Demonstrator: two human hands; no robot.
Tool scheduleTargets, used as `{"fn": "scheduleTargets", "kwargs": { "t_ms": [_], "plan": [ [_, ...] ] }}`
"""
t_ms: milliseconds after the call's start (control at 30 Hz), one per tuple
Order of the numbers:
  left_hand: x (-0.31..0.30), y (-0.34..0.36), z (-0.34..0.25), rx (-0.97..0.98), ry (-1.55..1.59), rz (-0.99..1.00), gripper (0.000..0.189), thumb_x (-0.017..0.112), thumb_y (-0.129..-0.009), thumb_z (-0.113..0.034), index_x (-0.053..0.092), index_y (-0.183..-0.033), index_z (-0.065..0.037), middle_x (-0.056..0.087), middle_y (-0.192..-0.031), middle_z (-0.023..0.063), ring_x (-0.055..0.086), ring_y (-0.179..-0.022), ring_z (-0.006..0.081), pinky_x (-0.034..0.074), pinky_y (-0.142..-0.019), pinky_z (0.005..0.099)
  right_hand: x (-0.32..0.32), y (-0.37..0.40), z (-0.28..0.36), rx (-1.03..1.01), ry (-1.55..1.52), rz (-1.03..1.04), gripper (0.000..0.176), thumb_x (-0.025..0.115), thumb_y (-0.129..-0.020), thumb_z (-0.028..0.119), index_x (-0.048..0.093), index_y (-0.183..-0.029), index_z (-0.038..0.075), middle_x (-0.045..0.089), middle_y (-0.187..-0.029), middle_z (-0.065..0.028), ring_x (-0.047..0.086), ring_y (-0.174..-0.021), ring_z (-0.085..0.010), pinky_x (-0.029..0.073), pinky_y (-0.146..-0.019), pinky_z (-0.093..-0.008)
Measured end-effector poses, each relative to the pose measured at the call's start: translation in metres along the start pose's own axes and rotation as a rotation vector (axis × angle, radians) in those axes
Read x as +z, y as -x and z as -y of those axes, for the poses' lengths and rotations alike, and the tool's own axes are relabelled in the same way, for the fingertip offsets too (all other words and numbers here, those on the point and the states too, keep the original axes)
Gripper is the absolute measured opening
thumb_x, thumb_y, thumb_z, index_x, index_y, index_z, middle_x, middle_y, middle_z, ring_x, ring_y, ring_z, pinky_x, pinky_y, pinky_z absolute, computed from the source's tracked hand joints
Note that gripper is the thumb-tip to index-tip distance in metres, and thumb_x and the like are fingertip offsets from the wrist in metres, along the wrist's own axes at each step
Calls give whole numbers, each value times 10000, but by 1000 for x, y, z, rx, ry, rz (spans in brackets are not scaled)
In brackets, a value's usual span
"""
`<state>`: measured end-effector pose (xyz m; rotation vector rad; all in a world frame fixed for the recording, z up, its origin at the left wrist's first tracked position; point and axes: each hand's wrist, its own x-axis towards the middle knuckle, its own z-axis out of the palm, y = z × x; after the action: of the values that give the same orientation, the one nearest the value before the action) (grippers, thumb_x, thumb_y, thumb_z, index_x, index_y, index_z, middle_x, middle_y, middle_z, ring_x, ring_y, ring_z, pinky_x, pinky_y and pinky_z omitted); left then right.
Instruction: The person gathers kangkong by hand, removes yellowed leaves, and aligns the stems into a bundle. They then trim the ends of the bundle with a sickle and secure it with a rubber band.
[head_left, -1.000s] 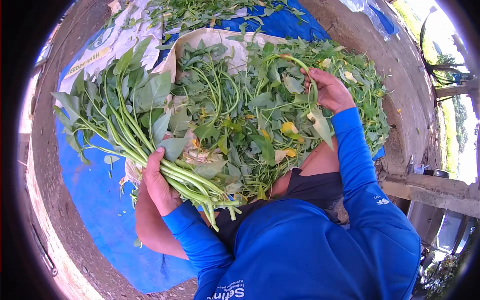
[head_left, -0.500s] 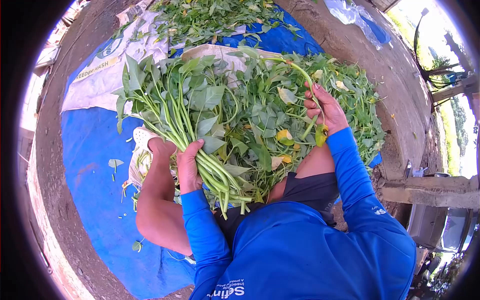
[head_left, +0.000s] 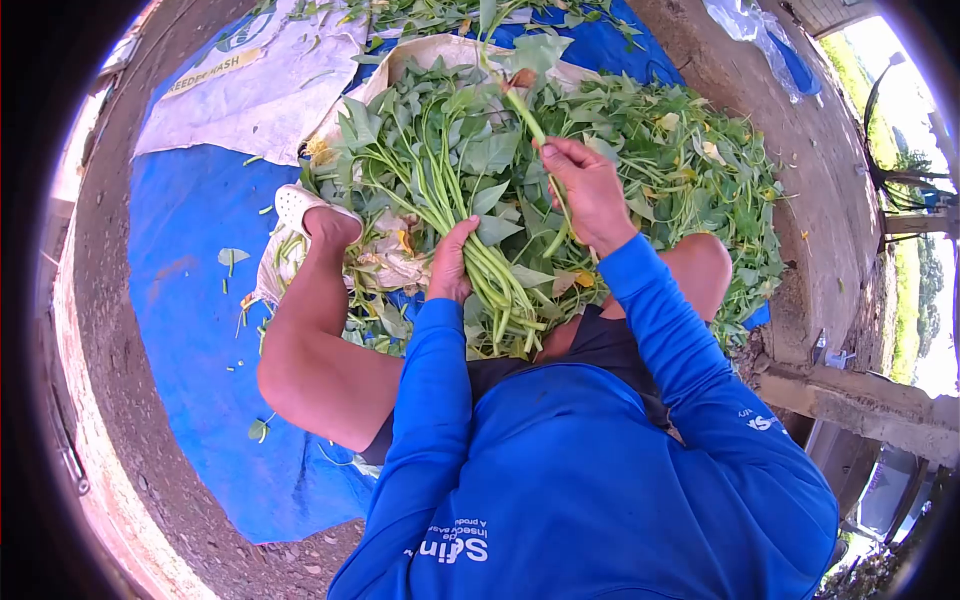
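My left hand (head_left: 452, 262) is closed around the lower stems of a bunch of water spinach (head_left: 440, 185), its leaves pointing away from me and its cut ends lying over my lap. To the right, my right hand (head_left: 590, 195) pinches a single water spinach stem (head_left: 527, 115) between thumb and fingers. That stem slants up and away, with a brownish joint and a leaf near its far end. Beneath both hands spreads a large heap of loose water spinach (head_left: 700, 200), with some yellowed leaves mixed in.
A blue tarp (head_left: 190, 300) covers the ground at left, with leaf scraps on it. A printed white sack (head_left: 260, 90) lies at the far left. My bent legs flank the heap, a pale clog (head_left: 300, 205) on one foot. Clear plastic (head_left: 770, 45) lies far right.
My right hand has moved left and inward with the single stem, nearer the bunch. My left hand and bunch now appear farther right and higher as the view shifted.
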<state>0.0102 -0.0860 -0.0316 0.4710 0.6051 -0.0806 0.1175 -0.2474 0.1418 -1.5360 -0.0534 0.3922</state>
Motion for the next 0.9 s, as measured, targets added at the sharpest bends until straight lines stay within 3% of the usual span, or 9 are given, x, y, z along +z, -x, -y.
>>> {"fn": "scheduleTargets", "kwargs": {
  "t_ms": [100,200,300,400,500,567,667,800,900],
  "plan": [
    [-9,-4,13,-28,61,48,306,809,-985,-265,710,-1189,-60,777,-1086,104,769,-922,250,663,-830,437,8,28,-104,335,196,94,224,743,-1048,178,808,-1159,-5,739,-890,-35,616,-679,-99,497,-601,-276],
    [-19,-4,17,-117,94,54,287,795,-1010,-275,714,-1193,-71,770,-1106,107,770,-945,262,662,-847,443,3,45,-128,519,207,7,234,699,-1070,190,804,-1127,-10,752,-892,-58,639,-714,-127,517,-657,-314],
    [-22,-3,21,-177,69,75,304,779,-1033,-284,701,-1227,-63,768,-1109,110,769,-959,269,667,-824,453,-6,40,-152,428,504,107,272,655,-1088,213,794,-1095,-20,756,-898,-77,664,-761,-152,531,-711,-349],
    [-37,-19,40,-104,17,36,381,812,-1011,-259,675,-1283,-30,760,-1119,102,761,-950,259,663,-798,429,-13,39,-179,442,495,195,299,644,-1092,236,787,-1080,-26,760,-920,-81,673,-798,-154,540,-765,-366],
    [-33,-18,61,197,-125,-171,431,868,-959,-201,669,-1292,-14,750,-1109,76,745,-913,215,636,-787,377,-9,43,-177,275,734,282,342,604,-1088,256,762,-1088,-48,775,-985,-212,729,-900,-356,554,-857,-462],
    [-33,-15,63,168,-180,-206,467,895,-931,-217,667,-1277,-2,748,-1101,78,738,-899,200,628,-787,365,-10,41,-186,163,853,389,354,585,-1078,267,740,-1113,-49,744,-1067,-301,705,-1023,-490,541,-931,-537],
    [-40,-7,47,-37,-237,-89,468,899,-885,-207,667,-1217,26,740,-1027,108,742,-848,221,634,-752,378,-9,45,-188,13,838,499,346,592,-1067,261,746,-1111,-46,747,-1078,-300,715,-1023,-478,545,-930,-531],
    [-33,-1,33,-88,-217,-119,306,820,-911,-165,703,-1148,-10,745,-930,89,746,-747,233,639,-662,385,-3,18,-124,385,679,439,292,657,-1016,268,768,-1093,9,760,-1043,-209,720,-1012,-435,558,-923,-499],
    [-28,-2,26,-59,-205,-91,274,806,-942,-219,719,-1125,-34,768,-921,70,755,-743,223,651,-676,371,-2,-22,-125,-201,800,105,247,691,-984,263,782,-1083,56,731,-1070,-155,708,-1040,-389,562,-935,-480]
  ]
}}
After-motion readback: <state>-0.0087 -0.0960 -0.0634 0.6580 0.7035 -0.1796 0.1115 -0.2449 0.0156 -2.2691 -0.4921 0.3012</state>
